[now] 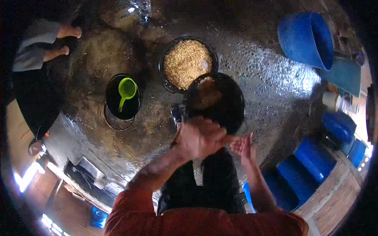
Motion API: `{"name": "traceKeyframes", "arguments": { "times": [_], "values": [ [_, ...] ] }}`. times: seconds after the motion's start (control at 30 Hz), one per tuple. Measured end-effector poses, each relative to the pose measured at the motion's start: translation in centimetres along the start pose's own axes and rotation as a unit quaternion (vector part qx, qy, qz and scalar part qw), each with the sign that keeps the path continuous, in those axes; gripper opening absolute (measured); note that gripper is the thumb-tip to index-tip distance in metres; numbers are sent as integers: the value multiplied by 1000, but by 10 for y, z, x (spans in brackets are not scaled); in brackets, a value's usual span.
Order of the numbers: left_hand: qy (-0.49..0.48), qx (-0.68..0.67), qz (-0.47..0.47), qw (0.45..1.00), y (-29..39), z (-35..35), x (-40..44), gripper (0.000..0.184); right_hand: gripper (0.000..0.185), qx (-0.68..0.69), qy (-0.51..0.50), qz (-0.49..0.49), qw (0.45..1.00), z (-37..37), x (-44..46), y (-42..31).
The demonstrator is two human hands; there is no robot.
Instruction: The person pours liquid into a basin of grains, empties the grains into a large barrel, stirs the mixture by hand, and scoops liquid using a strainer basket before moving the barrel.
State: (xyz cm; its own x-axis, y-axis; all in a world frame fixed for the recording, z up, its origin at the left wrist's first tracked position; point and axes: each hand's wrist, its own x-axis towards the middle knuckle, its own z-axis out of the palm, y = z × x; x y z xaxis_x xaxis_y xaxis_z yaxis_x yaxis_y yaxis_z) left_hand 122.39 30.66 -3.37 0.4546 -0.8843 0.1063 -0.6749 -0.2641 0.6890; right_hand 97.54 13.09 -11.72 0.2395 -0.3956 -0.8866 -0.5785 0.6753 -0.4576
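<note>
My left hand (201, 137) is closed and slightly blurred, above the near edge of a dark round vessel (228, 106). A short tan piece, perhaps a handle, shows between it and my right hand (243, 147), whose fingers are curled at its other end. What either hand grips is too unclear to name. Brown matter lies inside the dark vessel, which overlaps the rim of a black basin filled with pale yellow grains (185, 61). To the left stands a black bucket (114, 100) with a green scoop (127, 88) in it.
Another person's bare feet (63, 51) and grey trouser legs show at the upper left. A blue barrel (297, 39) lies at the upper right on the wet floor (264, 74). Several blue containers (315, 157) line a brick wall (334, 196) at the lower right.
</note>
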Motion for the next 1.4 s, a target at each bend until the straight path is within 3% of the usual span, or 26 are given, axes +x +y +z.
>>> {"name": "traceKeyframes", "arguments": {
  "times": [0.03,0.1,0.13,0.17,0.2,0.23,0.3,0.37,0.4,0.47,0.57,0.63,0.73,0.77,0.9,0.97,1.03,1.07,1.13,1.2,1.27,1.33,1.37,1.4],
  "values": [
    [-7,0,4,1000,6,12,-14,32,43,-12,-6,27,1000,-16,45,15],
    [48,11,-3,999,5,36,-43,30,47,-73,-94,-149,982,-32,177,59],
    [40,20,-2,999,4,41,-50,30,46,-390,-11,-233,891,1,224,39],
    [52,52,-18,997,5,39,-56,28,42,-167,-60,-275,945,8,324,73],
    [59,86,-30,994,3,43,-65,28,41,-466,-120,-452,751,38,382,63],
    [38,95,-28,994,0,51,-79,28,51,-478,-17,-222,850,96,356,23],
    [60,165,-55,983,-5,67,-104,28,60,-361,66,-318,874,157,415,33],
    [53,190,-120,973,-2,75,-105,26,58,-336,83,-233,909,181,441,49],
    [84,235,-154,956,5,88,-105,24,58,-320,80,-220,918,177,446,58],
    [135,305,-207,920,17,112,-100,23,52,-295,14,-299,908,168,454,69],
    [137,327,-239,904,32,143,-95,17,46,-278,-4,-350,894,157,467,76],
    [125,335,-211,910,47,151,-81,11,44,-276,11,-386,880,151,470,87],
    [105,346,-227,904,63,135,-76,14,43,-220,25,-359,907,145,463,79],
    [124,313,-262,904,62,125,-79,18,43,-224,19,-346,911,141,455,74],
    [-46,265,-278,922,58,82,-69,23,43,-244,21,-353,903,132,447,71],
    [-71,168,-304,935,20,36,-60,29,44,-252,59,-308,915,150,442,70],
    [-39,119,-266,956,-10,2,-62,29,44,-245,99,-274,925,150,431,66],
    [-98,140,-282,944,-16,-22,-60,28,43,-234,112,-285,923,147,420,65],
    [-105,119,-197,968,-57,-75,-56,27,42,-208,145,-281,926,150,386,64],
    [-109,111,-169,973,-120,-132,-69,28,38,-235,202,-231,922,169,355,60],
    [-151,118,-129,973,-154,-195,-42,25,39,-271,290,-181,900,204,378,102],
    [-183,114,-126,968,-182,-267,-19,22,42,-152,290,-30,944,233,351,105],
    [-193,122,-97,969,-204,-282,-33,22,42,-124,304,-28,944,250,350,127],
    [-198,104,-100,970,-214,-303,-29,21,46,-58,428,-25,902,267,344,147]
  ]
}}
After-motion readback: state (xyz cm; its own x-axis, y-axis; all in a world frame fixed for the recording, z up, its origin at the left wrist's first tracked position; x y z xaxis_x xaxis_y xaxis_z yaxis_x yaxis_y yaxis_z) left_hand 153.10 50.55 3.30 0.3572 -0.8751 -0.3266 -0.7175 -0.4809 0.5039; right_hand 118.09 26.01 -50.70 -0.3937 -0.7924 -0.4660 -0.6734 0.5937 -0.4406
